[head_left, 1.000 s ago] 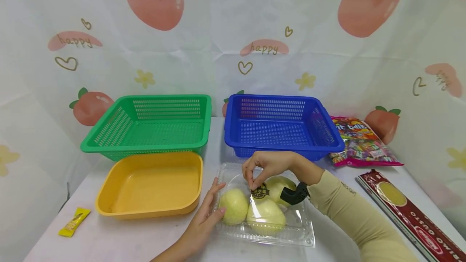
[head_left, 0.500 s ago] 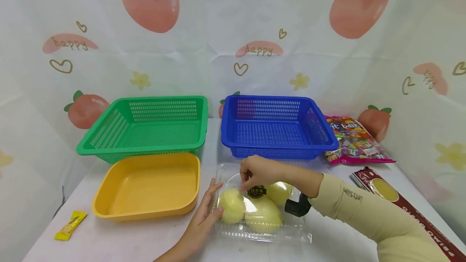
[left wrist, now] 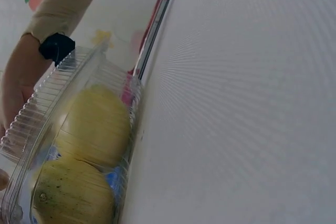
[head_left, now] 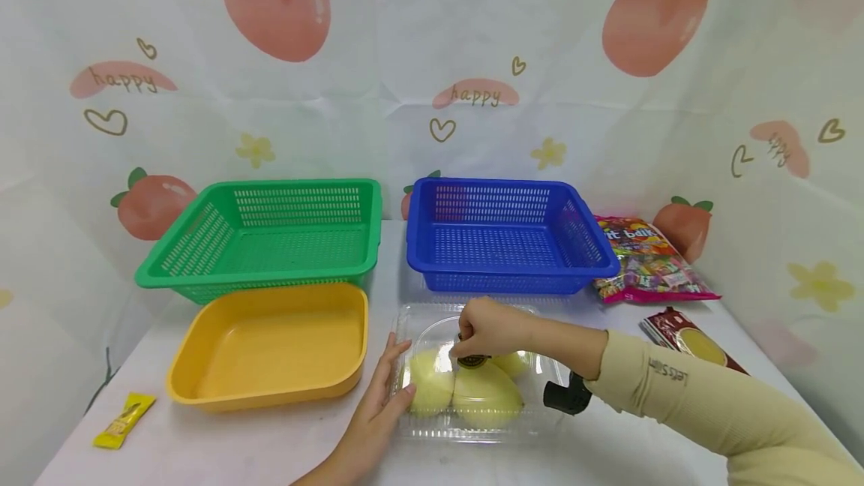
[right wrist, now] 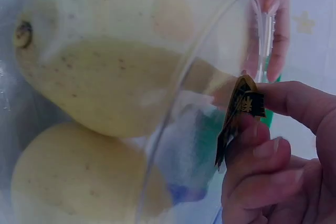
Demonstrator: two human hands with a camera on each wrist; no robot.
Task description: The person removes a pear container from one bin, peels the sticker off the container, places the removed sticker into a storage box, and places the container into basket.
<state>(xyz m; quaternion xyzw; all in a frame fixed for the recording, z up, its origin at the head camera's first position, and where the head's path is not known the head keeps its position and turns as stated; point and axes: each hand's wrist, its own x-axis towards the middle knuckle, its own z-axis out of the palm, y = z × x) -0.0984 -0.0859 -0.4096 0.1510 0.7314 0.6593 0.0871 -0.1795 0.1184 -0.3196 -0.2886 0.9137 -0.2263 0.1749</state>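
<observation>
A clear plastic clamshell box [head_left: 432, 321] of pale yellow pears [head_left: 489, 396] sits at the front middle of the table. My right hand [head_left: 496, 328] is over its lid and pinches a black and gold sticker [right wrist: 241, 108] between thumb and finger. In the right wrist view the sticker is bent up at the lid. My left hand [head_left: 378, 403] lies along the box's left side, fingers straight against the edge and thumb near the front. More pears [left wrist: 97, 124] show through the clear wall in the left wrist view. Behind the right hand, one pear is partly hidden.
Behind the box stands a blue basket [head_left: 513, 283], with a green basket [head_left: 270, 276] to its left. A yellow basin [head_left: 270, 396] is left of my hand, beyond it a small yellow packet [head_left: 124, 420]. A candy bag [head_left: 648, 261] and a dark red pack [head_left: 695, 340] lie right.
My right hand has shifted over the lid, first left past the sticker, then back onto it; the sticker, flat before, is now bent up. The left hand stays on the box's side.
</observation>
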